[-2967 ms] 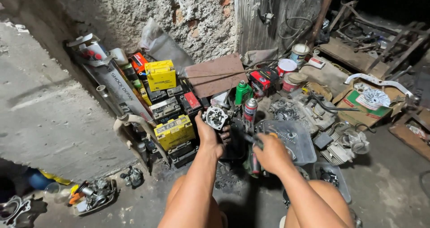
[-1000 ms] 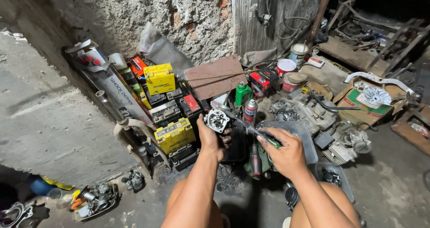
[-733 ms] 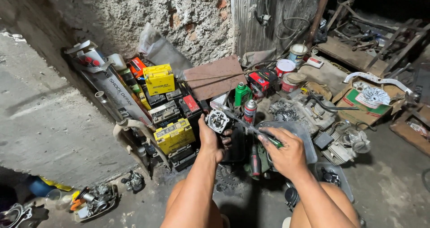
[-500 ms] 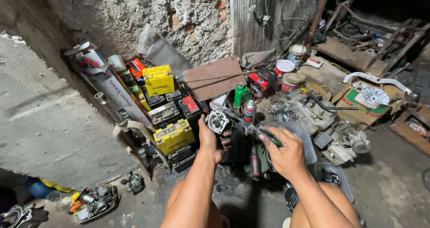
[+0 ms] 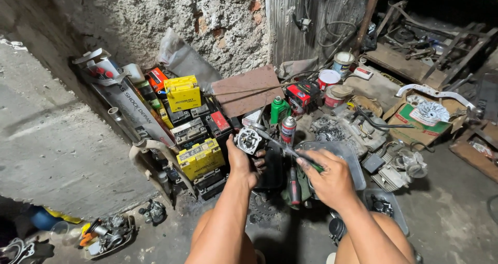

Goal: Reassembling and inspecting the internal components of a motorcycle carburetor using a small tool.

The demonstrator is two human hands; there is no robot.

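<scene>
My left hand [image 5: 243, 163] grips a small grey metal carburetor body [image 5: 249, 139], held up in front of me with its round opening facing the camera. My right hand [image 5: 328, 178] is closed around a screwdriver [image 5: 282, 147] with a green handle; its shaft runs up and left, and the tip touches the carburetor's right side. Both forearms reach forward from my bare knees at the bottom of the view. Just behind the part stands a red and silver spray can [image 5: 288, 130].
Yellow and black batteries [image 5: 199, 158] are stacked at the left against a rough wall. A green bottle [image 5: 279, 110], paint tins [image 5: 328, 80], a grey tray [image 5: 342, 160], engine parts [image 5: 353, 129] and a cardboard box [image 5: 425, 116] crowd the floor ahead. Another carburetor [image 5: 109, 233] lies lower left.
Three seconds ago my right hand was lower, apart from the part. It has since come up with the screwdriver, whose tip now rests against the carburetor. The left hand has stayed nearly still.
</scene>
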